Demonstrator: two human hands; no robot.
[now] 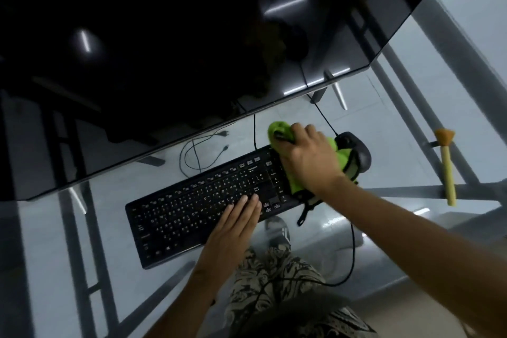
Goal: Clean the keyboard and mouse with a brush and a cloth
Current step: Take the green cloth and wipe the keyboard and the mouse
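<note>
A black keyboard (192,206) lies slanted on a glass desk (389,195). My left hand (236,225) rests flat on its lower right keys, fingers together, holding nothing. My right hand (310,156) presses a bright green cloth (296,182) with black trim onto the keyboard's right end, covering the number pad. Just right of the cloth sits a black mouse (359,151), partly covered by the cloth's edge. A brush (447,167) with a pale yellow handle and tan bristles lies on the desk at the far right, untouched.
A large dark monitor (164,49) hangs over the back of the desk, close above the keyboard. Loose cables (197,153) lie behind the keyboard, and the mouse cable (352,250) loops toward me. Through the glass I see the desk's metal frame and my patterned trousers (274,291).
</note>
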